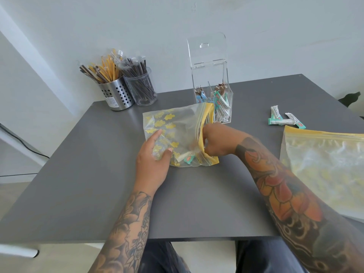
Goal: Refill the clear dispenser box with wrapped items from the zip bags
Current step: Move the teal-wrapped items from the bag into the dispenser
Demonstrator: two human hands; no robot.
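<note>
A small zip bag (173, 134) printed with yellow shapes lies near the middle of the grey table (88, 174), its yellow-edged mouth turned toward the right edge. The left hand (152, 156) holds down the closed end, fingers spread over the plastic and the thumb pressing on the near corner. The right hand (214, 141) reaches into the mouth; its fingers are hidden behind the yellow rim and cloudy plastic, so whether they are closed on anything cannot be told. A few wrapped items (187, 157) sit in the bag's near corner, just beside the left thumb.

The clear dispenser box (211, 95) stands just behind the bag toward the far edge, lid tipped up and open, only its bottom part filled with wrappers. Three loose wrapped pieces (283, 119) lie toward the far right, and a larger zip bag (323, 166) rests along the right edge. A metal cup (117, 95) and a clear cup (142, 89) of sticks stand at the far left corner.

The risks, as I judge them: the remaining items sit in the corner away from the right hand, so a blind grab may come up empty or drag the bag. Pulling the hand out quickly could flick pieces onto the table, or swing the bag into the tall, lightly loaded box and tip it.
</note>
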